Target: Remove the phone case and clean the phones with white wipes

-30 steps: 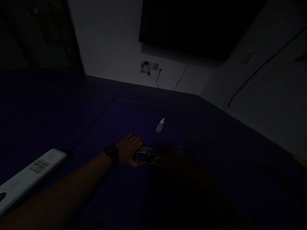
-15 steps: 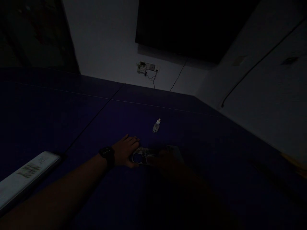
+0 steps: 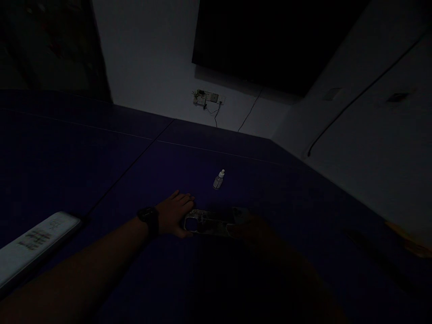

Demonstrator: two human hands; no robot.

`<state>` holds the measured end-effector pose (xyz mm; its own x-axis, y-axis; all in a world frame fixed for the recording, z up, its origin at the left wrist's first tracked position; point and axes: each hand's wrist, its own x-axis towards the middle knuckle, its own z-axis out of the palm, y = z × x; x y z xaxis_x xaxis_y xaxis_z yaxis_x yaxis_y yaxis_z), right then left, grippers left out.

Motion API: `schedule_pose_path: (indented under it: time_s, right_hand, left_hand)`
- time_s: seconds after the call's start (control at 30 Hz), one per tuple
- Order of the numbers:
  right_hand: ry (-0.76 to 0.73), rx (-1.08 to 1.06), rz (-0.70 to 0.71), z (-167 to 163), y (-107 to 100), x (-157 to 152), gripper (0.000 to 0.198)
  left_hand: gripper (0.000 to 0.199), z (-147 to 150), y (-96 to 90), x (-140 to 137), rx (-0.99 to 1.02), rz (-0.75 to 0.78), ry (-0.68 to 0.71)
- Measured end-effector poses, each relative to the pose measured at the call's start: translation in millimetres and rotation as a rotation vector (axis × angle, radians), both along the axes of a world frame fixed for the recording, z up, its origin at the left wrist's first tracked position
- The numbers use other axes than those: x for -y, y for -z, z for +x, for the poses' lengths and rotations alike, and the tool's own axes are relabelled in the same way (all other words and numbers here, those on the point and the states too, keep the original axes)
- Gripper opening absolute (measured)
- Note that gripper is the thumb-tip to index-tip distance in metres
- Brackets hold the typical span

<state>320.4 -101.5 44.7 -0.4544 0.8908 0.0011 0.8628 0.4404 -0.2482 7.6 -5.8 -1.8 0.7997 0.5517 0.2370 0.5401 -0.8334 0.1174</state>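
Observation:
A phone case (image 3: 211, 228) with a square camera cutout at its left end lies flat on the dark purple surface. My left hand (image 3: 174, 213), with a black watch on its wrist, holds that end between thumb and fingers. My right hand (image 3: 251, 227) is in deep shadow over the case's right end. Beneath its fingers shows a greyish piece (image 3: 239, 213) that looks like a cloth; the light is too low to be sure. A small clear dropper bottle (image 3: 218, 181) with a white top lies or stands just beyond the case.
To the left lies a long white box (image 3: 37, 243) with print on top. The purple surface (image 3: 128, 130) reaches to a pale wall with sockets and cables (image 3: 209, 100). A large black screen (image 3: 270, 40) hangs above. Something yellow-orange (image 3: 410, 236) sits at the far right.
My right hand has slid to the right along the phone case, with the greyish piece, uncovering more of the case's middle. My left hand keeps its place on the case.

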Motion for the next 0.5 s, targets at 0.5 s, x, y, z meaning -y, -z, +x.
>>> schedule_pose_path:
  time_s: [0.5]
  right_hand:
    - [-0.104,0.031,0.044,-61,21,-19,0.032]
  left_hand:
    - [0.094,1,0.7,-1,-0.003,-0.043,-0.009]
